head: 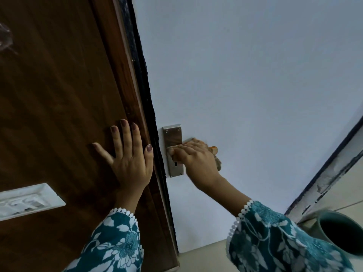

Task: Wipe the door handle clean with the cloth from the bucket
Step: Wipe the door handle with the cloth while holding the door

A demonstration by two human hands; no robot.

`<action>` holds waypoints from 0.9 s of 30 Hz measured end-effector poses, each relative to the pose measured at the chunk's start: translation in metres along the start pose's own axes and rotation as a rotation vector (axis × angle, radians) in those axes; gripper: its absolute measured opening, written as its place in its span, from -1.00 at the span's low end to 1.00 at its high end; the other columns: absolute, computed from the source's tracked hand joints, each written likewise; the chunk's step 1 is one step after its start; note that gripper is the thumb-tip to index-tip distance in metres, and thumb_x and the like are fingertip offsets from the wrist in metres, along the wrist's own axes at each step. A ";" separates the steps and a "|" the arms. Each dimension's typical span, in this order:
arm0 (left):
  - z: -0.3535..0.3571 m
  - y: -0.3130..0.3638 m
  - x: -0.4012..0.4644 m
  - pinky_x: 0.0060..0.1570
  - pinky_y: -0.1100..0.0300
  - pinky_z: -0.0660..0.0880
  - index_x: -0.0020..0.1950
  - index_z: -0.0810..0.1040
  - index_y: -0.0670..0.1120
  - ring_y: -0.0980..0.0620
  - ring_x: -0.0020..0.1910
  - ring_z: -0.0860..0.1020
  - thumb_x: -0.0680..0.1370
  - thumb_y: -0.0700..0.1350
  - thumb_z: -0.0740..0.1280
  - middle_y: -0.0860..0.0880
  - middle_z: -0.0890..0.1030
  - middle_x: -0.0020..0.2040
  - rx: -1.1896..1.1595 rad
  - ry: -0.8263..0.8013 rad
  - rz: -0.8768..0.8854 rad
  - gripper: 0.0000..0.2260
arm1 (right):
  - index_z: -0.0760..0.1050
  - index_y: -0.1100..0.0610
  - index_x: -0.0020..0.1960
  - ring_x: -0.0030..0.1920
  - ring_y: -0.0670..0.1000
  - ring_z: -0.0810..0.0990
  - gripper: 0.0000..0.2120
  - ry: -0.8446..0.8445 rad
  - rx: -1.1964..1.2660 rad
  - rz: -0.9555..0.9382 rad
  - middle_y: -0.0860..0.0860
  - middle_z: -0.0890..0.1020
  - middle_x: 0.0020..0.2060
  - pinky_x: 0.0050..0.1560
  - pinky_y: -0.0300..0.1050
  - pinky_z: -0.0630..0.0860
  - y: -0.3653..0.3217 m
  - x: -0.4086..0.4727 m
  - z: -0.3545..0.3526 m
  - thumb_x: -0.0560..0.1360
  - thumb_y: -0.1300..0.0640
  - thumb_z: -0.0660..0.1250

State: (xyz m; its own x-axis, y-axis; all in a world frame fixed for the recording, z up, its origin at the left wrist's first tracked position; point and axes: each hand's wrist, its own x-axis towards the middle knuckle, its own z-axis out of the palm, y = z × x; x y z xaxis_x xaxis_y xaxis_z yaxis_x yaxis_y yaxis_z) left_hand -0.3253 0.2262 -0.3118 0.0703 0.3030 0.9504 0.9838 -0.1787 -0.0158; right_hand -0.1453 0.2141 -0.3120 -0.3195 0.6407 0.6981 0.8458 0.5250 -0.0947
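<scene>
My left hand (127, 160) lies spread flat on the brown door (59, 114). My right hand (196, 158) is clenched round the cloth (217, 162) over the door handle (170, 152), right of it. The cloth seems soft and light; the steel handle is stiff, best gripped along its lever.

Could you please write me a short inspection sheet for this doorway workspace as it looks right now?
Surface: pale door with a steel handle plate near its edge; keyhole visible below the hand.
Job's things: door handle mostly hidden under the right hand; cloth bunched in that hand; teal bucket on the floor at lower right, contents not visible.
Clutter: nothing seen.
Grippers: left hand flat, fingers spread, on the brown wooden panel; right hand closed over cloth and handle.
Cables: nothing seen.
Surroundings: white switch plate on the brown panel; worn frame edge at right; light floor.
</scene>
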 end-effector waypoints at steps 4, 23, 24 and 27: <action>0.003 0.000 -0.001 0.40 -0.25 -0.26 0.54 0.04 -0.11 -0.03 0.55 -0.07 0.64 0.00 0.02 -0.04 0.08 0.53 0.016 0.028 0.005 -0.51 | 0.66 0.10 0.01 -0.05 0.06 0.67 -0.77 -0.071 -0.062 0.098 0.00 0.73 -0.10 0.06 -0.01 0.54 0.044 -0.016 -0.018 0.42 0.23 0.28; 0.002 0.001 -0.003 0.27 -0.45 -0.05 0.54 0.02 -0.13 -0.05 0.55 -0.08 0.62 -0.01 0.04 -0.12 0.14 0.51 -0.001 -0.007 -0.006 -0.48 | 0.67 0.09 -0.03 -0.09 0.08 0.68 -0.71 -0.033 -0.096 0.137 0.01 0.73 -0.15 0.04 -0.04 0.52 0.043 -0.018 -0.016 0.42 0.23 0.19; 0.002 0.001 -0.002 0.28 -0.43 -0.06 0.55 0.02 -0.13 -0.05 0.55 -0.08 0.62 -0.01 0.05 -0.12 0.14 0.51 -0.002 -0.007 -0.005 -0.48 | 0.67 0.10 -0.07 -0.13 0.07 0.69 -0.70 -0.008 -0.088 0.120 0.02 0.73 -0.19 0.04 -0.08 0.49 0.031 -0.013 -0.013 0.40 0.22 0.17; 0.001 0.000 -0.004 0.29 -0.39 -0.09 0.55 0.01 -0.12 -0.04 0.55 -0.08 0.62 -0.02 0.05 -0.11 0.14 0.51 -0.009 -0.002 0.003 -0.47 | 0.67 0.11 -0.15 -0.17 0.07 0.69 -0.70 0.001 -0.040 0.064 0.02 0.72 -0.23 0.02 -0.13 0.40 -0.002 -0.002 -0.005 0.37 0.23 0.15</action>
State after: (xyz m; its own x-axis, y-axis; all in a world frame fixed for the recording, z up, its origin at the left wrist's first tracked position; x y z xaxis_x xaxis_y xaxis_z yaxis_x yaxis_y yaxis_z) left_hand -0.3253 0.2263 -0.3157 0.0734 0.3045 0.9497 0.9821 -0.1877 -0.0157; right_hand -0.1437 0.2089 -0.3098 -0.2638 0.6718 0.6922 0.8810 0.4601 -0.1108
